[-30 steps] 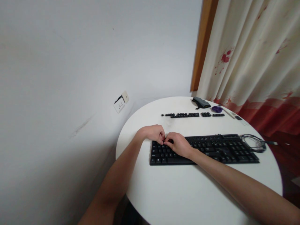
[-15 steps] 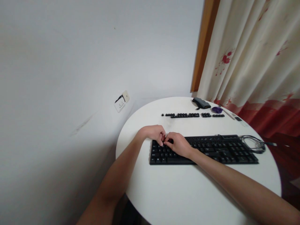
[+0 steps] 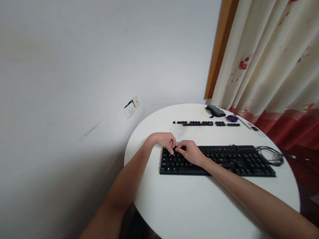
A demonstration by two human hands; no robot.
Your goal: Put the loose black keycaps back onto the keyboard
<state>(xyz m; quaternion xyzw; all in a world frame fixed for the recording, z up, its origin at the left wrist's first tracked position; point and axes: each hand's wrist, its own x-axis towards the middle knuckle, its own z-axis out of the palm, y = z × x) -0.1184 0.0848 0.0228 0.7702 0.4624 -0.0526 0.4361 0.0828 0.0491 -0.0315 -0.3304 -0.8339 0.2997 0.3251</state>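
A black keyboard (image 3: 224,161) lies across a round white table (image 3: 199,205). My left hand (image 3: 163,140) rests at the keyboard's top left corner, fingers curled down and pinched on the keys there. My right hand (image 3: 190,153) lies over the left part of the keyboard, its fingertips pressed against those of the left hand. Both pinch at the same spot in the top key row; what is between the fingers is too small to make out. A row of loose black keycaps (image 3: 199,123) lies further back on the table.
The keyboard's coiled cable (image 3: 272,156) lies at the right end. A dark grey pouch (image 3: 215,111), a purple object (image 3: 232,118) and a thin white stick (image 3: 246,124) sit at the back edge. A wall socket (image 3: 131,107) is on the left wall; a curtain (image 3: 269,66) hangs right.
Both hands stay pinched at the same spot on the keyboard's top left. Only the camera has shifted slightly.
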